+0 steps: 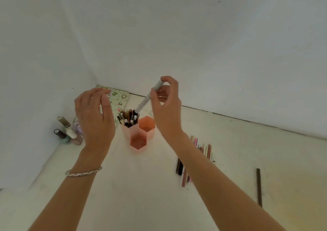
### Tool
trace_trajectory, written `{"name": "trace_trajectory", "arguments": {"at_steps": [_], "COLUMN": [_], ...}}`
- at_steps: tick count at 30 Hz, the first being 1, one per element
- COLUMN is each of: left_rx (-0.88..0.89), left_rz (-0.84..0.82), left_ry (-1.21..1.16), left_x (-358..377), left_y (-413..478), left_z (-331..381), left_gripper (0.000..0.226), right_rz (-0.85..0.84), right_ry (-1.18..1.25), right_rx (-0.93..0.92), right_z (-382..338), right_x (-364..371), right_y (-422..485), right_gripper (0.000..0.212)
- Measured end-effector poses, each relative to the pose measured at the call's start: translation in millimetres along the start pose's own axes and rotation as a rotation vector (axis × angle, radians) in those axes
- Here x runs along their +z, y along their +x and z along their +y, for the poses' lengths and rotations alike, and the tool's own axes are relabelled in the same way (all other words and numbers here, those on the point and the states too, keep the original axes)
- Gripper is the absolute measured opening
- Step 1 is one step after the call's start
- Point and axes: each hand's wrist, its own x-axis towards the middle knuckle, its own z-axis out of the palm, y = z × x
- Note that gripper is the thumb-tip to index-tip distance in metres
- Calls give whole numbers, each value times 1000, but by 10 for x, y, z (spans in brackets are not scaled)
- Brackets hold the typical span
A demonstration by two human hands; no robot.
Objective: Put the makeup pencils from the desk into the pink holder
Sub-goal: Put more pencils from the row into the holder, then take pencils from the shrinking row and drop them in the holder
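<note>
Right hand [166,105] pinches a silver pencil [149,98] near its top end, thumb & fingertips clamped on it, lower tip dipping toward the back-left cell of the pink holder [139,135]. That cell is already packed w/ pencils; the 2 other cells (at 3 o'clock and 6 o'clock from it) look empty.

Left hand [95,114] hovers at 9 o'clock of the holder, fingers spread, holding nothing, not touching the holder as far as I can tell.

To do this step well, imo:
- Keep the pencil steep, nearly upright, so the tip slips into a gap btwn the others rather than riding on their tops.
- Full cell = tight fit. If it jams, switch to the empty cell at 3 o'clock.
- Bring the left hand onto the holder wall to steady it; a light plastic holder prob tips if pushed sideways.
- Let go only once the tip is well down.

Still on the table [230,160]: a bunch of pencils [203,151] at 4 o'clock from the holder, partly under the right forearm, plus one dark pencil [259,186] further out at 4 o'clock. Nail polish bottles [67,131] at 9 o'clock — leave those.
</note>
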Motion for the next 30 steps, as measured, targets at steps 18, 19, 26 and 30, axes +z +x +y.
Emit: {"name": "trace_trajectory", "arguments": {"at_steps": [18,19,26,30], "left_rx": [-110,-125,-280,-320], "left_rz": [-262,-409,-1089,-1119], "left_ry": [-406,-352,170,261], "left_x": [269,370,1037,1154], "left_y": [-625,-747,-1414,-1553], "left_z": [905,983,1180,1169], "left_gripper": [16,17,27,21], "right_rz": [108,160,359,388], "right_ry": [-344,-319,-269,-288], "right_rx": [-111,-74,102,172], "right_z": [406,401,509,627], "right_x": [-383,-509,-1421,-1719], "right_y": [-154,-118,-176,-380], "right_gripper": [28,29,35,36]}}
